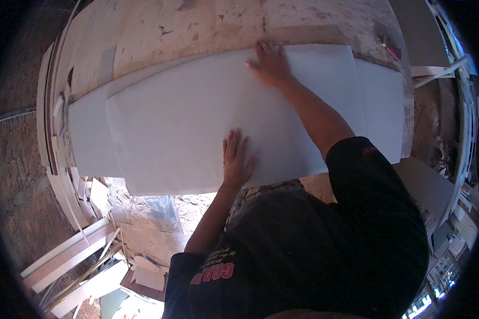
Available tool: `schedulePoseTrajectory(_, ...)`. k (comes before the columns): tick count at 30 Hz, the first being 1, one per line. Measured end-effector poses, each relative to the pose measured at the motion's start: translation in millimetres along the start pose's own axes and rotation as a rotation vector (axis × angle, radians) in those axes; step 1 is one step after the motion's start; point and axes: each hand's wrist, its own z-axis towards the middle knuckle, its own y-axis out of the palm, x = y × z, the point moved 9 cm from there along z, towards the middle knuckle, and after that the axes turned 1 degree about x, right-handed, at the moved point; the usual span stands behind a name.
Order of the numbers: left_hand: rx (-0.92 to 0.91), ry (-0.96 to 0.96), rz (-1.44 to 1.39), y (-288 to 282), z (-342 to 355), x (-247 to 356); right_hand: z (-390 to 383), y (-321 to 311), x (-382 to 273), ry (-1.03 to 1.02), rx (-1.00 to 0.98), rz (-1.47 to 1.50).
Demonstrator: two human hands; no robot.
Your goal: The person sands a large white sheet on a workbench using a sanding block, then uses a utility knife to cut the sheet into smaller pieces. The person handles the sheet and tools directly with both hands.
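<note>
A large white sheet (pixel 186 122) lies flat on top of a longer white sheet (pixel 383 101), whose two ends show past it on the left and right. My left hand (pixel 236 162) rests on the upper sheet close to its near edge, fingers spread and pointing away from me. Farther off, my right hand (pixel 272 65) lies over the sheet's far edge with its arm stretched out, fingers apart and fingertips reaching the wooden tabletop. Neither hand grips anything. Whether the sheets are board or laminate I cannot tell.
Under the sheets is a worn, stained wooden table (pixel 207 24). A small red object (pixel 392 50) lies at its far right. Wood strips (pixel 69 255) and offcuts (pixel 149 276) are piled on the floor at the lower left. A brown panel (pixel 425 183) stands right of the table.
</note>
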Motion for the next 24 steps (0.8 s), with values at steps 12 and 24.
schedulePoseTrajectory(12, 0.0, -0.06, 0.221, 34, -10, -31, -140, -36, -73, -0.28, -0.14, 0.111)
schedulePoseTrajectory(24, 0.051, 0.105, 0.162, 12, -6, -7, -356, -40, -113, -0.17, -0.233, 0.283)
